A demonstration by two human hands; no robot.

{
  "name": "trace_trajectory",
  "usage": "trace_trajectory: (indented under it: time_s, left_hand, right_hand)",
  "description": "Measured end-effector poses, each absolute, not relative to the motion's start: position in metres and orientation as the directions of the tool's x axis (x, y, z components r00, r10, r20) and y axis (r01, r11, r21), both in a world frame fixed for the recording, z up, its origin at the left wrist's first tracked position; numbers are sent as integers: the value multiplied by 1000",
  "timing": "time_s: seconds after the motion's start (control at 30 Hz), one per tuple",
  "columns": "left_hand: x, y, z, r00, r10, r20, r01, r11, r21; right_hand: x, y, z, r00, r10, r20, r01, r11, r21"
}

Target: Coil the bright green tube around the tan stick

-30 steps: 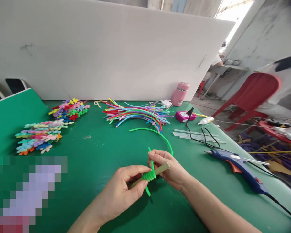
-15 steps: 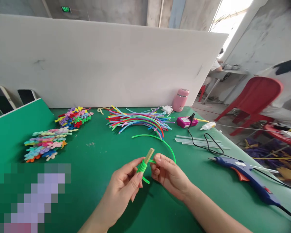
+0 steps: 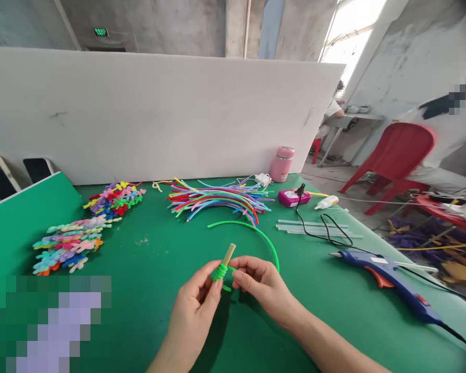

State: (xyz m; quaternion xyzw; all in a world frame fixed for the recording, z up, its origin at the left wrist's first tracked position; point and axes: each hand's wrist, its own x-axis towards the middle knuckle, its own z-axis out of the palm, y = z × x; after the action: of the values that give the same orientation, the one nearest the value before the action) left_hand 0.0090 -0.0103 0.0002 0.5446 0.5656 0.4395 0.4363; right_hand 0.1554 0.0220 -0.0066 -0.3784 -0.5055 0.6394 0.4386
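Observation:
My left hand [image 3: 197, 305] grips a short pale wooden stick [image 3: 229, 254], with green coils wound round it between thumb and fingers. The coils belong to a green pipe cleaner [image 3: 270, 242], whose short end pokes out below the stick. My right hand [image 3: 262, 286] pinches the same pipe cleaner close beside the stick. From there its long free part curves up and back to the left over the table. Behind both hands lies a loose bundle of pipe cleaners [image 3: 217, 199] in many colours.
Flower-shaped pipe-cleaner pieces [image 3: 73, 241] are heaped at the left. On the right lie a blue glue gun [image 3: 392, 280], clear glue sticks [image 3: 314, 228], a black cord, a small white bottle [image 3: 326, 202] and a magenta box [image 3: 294, 198]. A pink flask [image 3: 282, 164] stands by the white board [image 3: 159, 114].
My right hand has shifted left and slightly down, bringing the pipe cleaner round against the stick. My left hand still holds the stick. The camera view has shifted a little.

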Motion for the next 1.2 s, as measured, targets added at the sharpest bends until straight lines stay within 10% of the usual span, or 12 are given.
trace_trajectory:
  time_s: [0.43,1.2]
  left_hand:
    - [13,-13,-21,61,917,394,610,-347,713]
    - [14,-14,-14,116,932,345,595,-343,727]
  right_hand:
    - [154,24,-13,-353,936,-4,25,5,-1000]
    - [156,18,-9,-320,947,-5,229,72,-971]
